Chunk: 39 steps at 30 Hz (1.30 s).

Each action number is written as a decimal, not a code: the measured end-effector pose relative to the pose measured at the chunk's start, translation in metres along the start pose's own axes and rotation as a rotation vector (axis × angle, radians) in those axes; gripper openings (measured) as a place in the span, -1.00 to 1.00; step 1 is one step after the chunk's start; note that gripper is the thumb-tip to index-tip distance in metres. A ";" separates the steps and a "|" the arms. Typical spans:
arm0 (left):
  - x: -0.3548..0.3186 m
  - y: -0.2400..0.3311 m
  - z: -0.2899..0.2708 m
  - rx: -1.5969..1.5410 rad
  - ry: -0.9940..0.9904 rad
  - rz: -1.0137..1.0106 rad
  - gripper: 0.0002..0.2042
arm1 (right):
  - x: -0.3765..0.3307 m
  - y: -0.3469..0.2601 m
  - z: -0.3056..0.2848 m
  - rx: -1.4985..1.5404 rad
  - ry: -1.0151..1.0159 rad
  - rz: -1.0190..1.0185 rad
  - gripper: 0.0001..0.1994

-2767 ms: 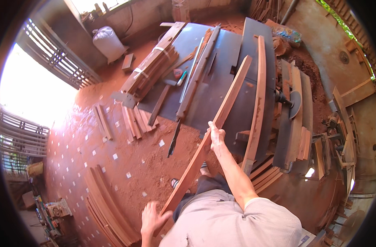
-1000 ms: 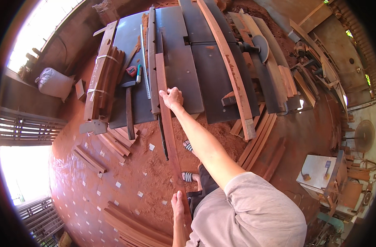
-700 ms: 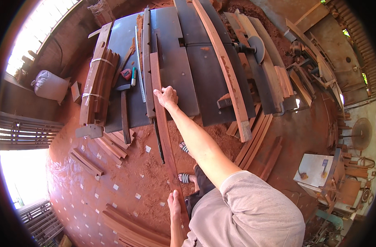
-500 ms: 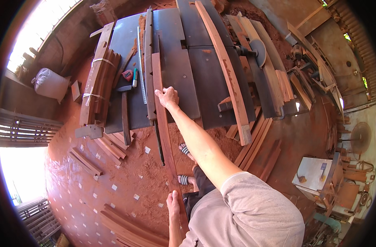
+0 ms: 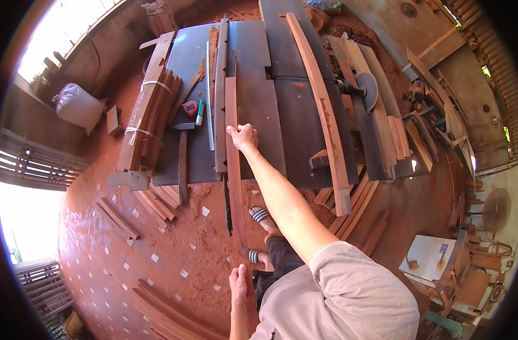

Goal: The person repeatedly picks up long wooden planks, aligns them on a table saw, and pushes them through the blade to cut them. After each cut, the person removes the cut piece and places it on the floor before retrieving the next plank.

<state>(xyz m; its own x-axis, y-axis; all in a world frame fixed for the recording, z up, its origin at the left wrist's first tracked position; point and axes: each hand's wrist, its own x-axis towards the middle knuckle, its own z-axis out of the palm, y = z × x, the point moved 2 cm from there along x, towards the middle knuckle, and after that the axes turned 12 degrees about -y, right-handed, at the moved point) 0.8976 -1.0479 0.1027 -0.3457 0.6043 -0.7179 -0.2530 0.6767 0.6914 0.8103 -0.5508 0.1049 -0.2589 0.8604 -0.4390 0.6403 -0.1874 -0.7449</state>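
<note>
A long reddish wooden strip (image 5: 234, 170) runs from the dark table (image 5: 253, 45) back toward my body, alongside a straight fence bar (image 5: 221, 113). My right hand (image 5: 244, 137) is closed on the strip over the tabletop, thumb side against the fence side. Lower down, my left hand (image 5: 238, 283) grips the strip's near part, beyond the table's edge. A thin upright blade or slit shows just past the strip's far end; I cannot tell which. Left of the fence lie a steel ruler (image 5: 208, 96), a red tape measure (image 5: 189, 107), a teal-and-white marker (image 5: 200, 113) and a hammer (image 5: 183, 153).
Strapped wooden pieces (image 5: 148, 119) lie on the table's left side. A long curved beam (image 5: 318, 107) crosses its right part, near a round disc (image 5: 367, 90). Cut strips (image 5: 162, 309) and sawdust cover parts of the floor. A white sack (image 5: 77, 106) stands at left.
The view has shifted, so the table appears slightly farther right and lower. Both hands keep their hold on the wooden strip; its own movement along the fence is too slight to tell.
</note>
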 end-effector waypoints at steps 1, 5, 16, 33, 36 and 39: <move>0.001 0.000 0.000 0.002 0.000 -0.009 -0.51 | 0.000 -0.002 0.001 0.000 0.000 0.003 -0.38; 0.009 -0.002 -0.001 0.009 -0.009 -0.026 -0.51 | 0.013 0.000 0.000 0.000 0.011 0.016 -0.35; 0.027 0.004 0.002 -0.024 0.001 -0.028 -0.51 | 0.032 -0.008 -0.002 -0.013 -0.007 0.043 -0.41; 0.048 0.049 0.004 0.017 0.005 -0.001 -0.47 | 0.074 -0.023 -0.010 -0.033 -0.120 0.079 -0.43; 0.051 0.051 0.005 -0.009 -0.007 -0.014 -0.46 | 0.085 -0.016 -0.005 -0.033 -0.016 0.054 -0.41; 0.045 0.044 -0.003 0.003 -0.036 0.000 -0.45 | 0.084 -0.022 0.000 -0.082 -0.072 0.022 -0.51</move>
<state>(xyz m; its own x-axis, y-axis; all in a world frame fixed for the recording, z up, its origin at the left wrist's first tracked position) 0.8682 -0.9928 0.1010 -0.3132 0.6191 -0.7201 -0.2503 0.6776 0.6915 0.7746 -0.4745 0.0846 -0.2940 0.8195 -0.4920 0.7028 -0.1635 -0.6923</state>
